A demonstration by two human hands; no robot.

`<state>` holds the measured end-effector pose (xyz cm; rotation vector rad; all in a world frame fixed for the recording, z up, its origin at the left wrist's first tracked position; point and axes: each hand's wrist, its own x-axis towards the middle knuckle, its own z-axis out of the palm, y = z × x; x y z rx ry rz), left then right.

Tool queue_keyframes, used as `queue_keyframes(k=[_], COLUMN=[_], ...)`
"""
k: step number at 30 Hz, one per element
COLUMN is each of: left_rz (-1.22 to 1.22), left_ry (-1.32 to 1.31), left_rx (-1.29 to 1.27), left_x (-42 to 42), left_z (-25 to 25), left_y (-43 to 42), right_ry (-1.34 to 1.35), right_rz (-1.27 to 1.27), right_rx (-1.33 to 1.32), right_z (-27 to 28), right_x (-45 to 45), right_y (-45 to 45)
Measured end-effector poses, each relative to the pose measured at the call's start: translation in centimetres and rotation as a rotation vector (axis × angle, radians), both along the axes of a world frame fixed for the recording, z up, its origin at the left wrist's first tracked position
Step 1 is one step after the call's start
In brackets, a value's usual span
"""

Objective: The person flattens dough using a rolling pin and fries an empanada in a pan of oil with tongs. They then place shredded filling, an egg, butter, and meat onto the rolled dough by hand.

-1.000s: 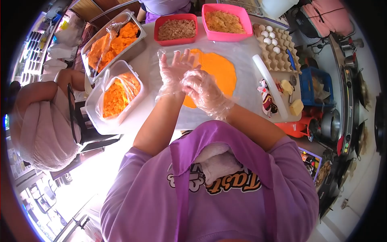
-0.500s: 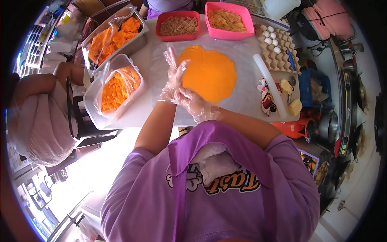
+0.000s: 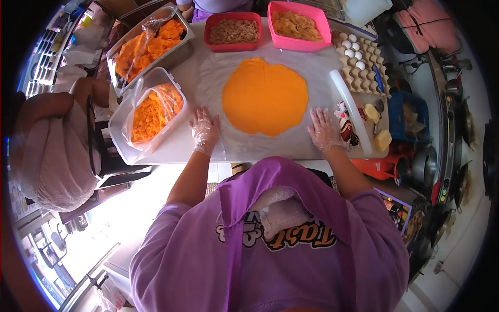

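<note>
A flat, roughly round sheet of orange dough (image 3: pixel 265 96) lies on a clear plastic sheet (image 3: pixel 210 78) over the white table. My left hand (image 3: pixel 205 127), in a clear plastic glove, rests to the left of the dough with its fingers spread. On the other side my right hand (image 3: pixel 325 129), gloved the same way, lies with fingers apart on or just above the plastic. Neither hand touches the dough or holds anything. Just right of my right hand are a crumpled printed wrapper (image 3: pixel 347 130) and a long white rolling pin (image 3: pixel 351 112).
At left stand a tub of orange crumbly mash (image 3: pixel 156 114) and a metal pan of orange mash (image 3: pixel 150 49). Behind the dough are a red container of minced filling (image 3: pixel 234 32) and a pink container of shredded filling (image 3: pixel 297 26). An egg tray (image 3: pixel 364 67) sits right. People are nearby.
My hands, earlier together over the dough's left edge, have parted. The left has come down beside the dough, and the right has moved across to its right side. The dough is now fully uncovered.
</note>
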<state>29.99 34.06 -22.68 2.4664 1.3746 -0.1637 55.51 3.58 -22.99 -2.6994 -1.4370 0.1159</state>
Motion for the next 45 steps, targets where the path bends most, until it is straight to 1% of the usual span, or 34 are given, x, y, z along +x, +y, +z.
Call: queue_keyframes(k=[4,6,7,9,10,12,13,15,16,18,19,20,22,23,24,26,27,31,33,34,36,38,40,41,42,43,44,45], left_rz=[-0.082,-0.166,-0.168,-0.268,-0.267,-0.131,-0.127,0.205,0.22,0.294,0.248,0.272,0.165,0.145,0.169,0.294,0.277,0.247,0.435,0.431,0.572,0.584,0.593,0.592,0.592,0.586,0.604,0.622], left_ry=[-0.046,-0.116,-0.116,-0.181,-0.18,-0.332,-0.331,-0.53,-0.522,-0.302,-0.207,-0.198,-0.325,-0.474,-0.467,-0.521,-0.499,-0.399,-0.708,-0.708,-0.879,-0.904,-0.93,-0.97,-1.009,-1.007,-0.989,-0.97], left_rx=[0.052,0.076,0.074,0.191,0.19,0.017,0.016,0.128,0.124,0.1,0.16,0.157,-0.058,-0.176,-0.179,-0.544,-0.64,-0.733,-1.101,-1.107,-1.176,-1.211,-1.242,-1.271,-1.299,-1.298,-1.234,-1.17], left_x=[-1.8,-3.0,-3.5,-4.2,-4.0,-3.7,-3.3,-2.8,-3.0,-3.8,-4.6,-5.1,-6.4,-6.9,-6.9,-7.1,-6.4,-5.2,-4.1,-3.4,-2.6,-2.0,-1.5,-1.5,-1.5,-1.4,-1.5,-1.5], left_z=[-0.6,-1.8,-2.6,-3.7,-3.4,-2.9,-2.4,-1.3,-1.0,-1.0,-2.2,-2.3,-2.6,-3.4,-4.3,-5.5,-1.4,0.8,3.2,4.7,7.2,7.6,7.5,7.0,6.8,7.4,8.4,9.0], left_y=[-0.5,0.1,0.3,0.6,0.5,0.3,0.1,-0.3,-0.1,1.0,1.7,2.3,3.4,4.5,5.3,6.1,5.1,4.5,3.8,3.4,2.7,2.9,3.4,3.7,3.8,3.8,3.5,3.4], right_ry=[0.023,0.008,0.008,0.031,0.032,0.036,0.038,0.047,0.054,0.024,0.032,0.032,0.044,0.029,0.013,0.009,-0.006,-0.001,0.053,0.048,0.155,0.251,0.388,0.383,0.441,0.499,0.497,0.501], right_rz=[-0.031,-0.008,-0.011,-0.018,-0.017,-0.027,-0.023,-0.024,-0.011,-0.013,0.01,-0.004,0.006,0.013,0.017,0.036,0.035,0.033,-0.001,-0.005,-0.052,0.158,0.303,0.298,0.365,0.433,0.43,0.488], right_rx=[0.034,0.093,0.091,0.079,0.078,0.11,0.108,0.124,0.116,0.149,0.142,0.137,0.12,0.16,0.201,0.199,0.207,0.179,0.193,0.189,0.216,0.344,0.362,0.366,0.301,0.236,0.24,0.173], right_z=[-1.4,-1.7,-1.6,-1.2,-1.1,-1.0,-1.0,-0.9,-0.9,-0.9,-1.0,-1.1,-1.4,-1.6,-1.7,-1.9,-2.1,-1.5,-1.2,-0.6,1.8,4.1,5.8,6.7,7.7,8.1,7.2,5.4], right_x=[-1.8,-2.3,-2.4,-2.5,-2.5,-2.6,-2.5,-2.5,-2.5,-2.4,-2.4,-2.4,-2.3,-2.3,-2.2,-2.0,-2.0,-2.2,-1.8,-2.0,-3.5,-5.1,-7.3,-8.5,-9.8,-10.7,-11.2,-11.5], right_y=[-0.8,-1.1,-1.1,-1.1,-1.0,-0.9,-0.9,-0.9,-0.9,-0.7,-0.6,-0.7,-0.8,-0.8,-0.8,-0.9,-0.9,-0.7,-0.1,0.7,3.4,6.4,8.7,9.5,10.2,10.6,10.9,11.1])
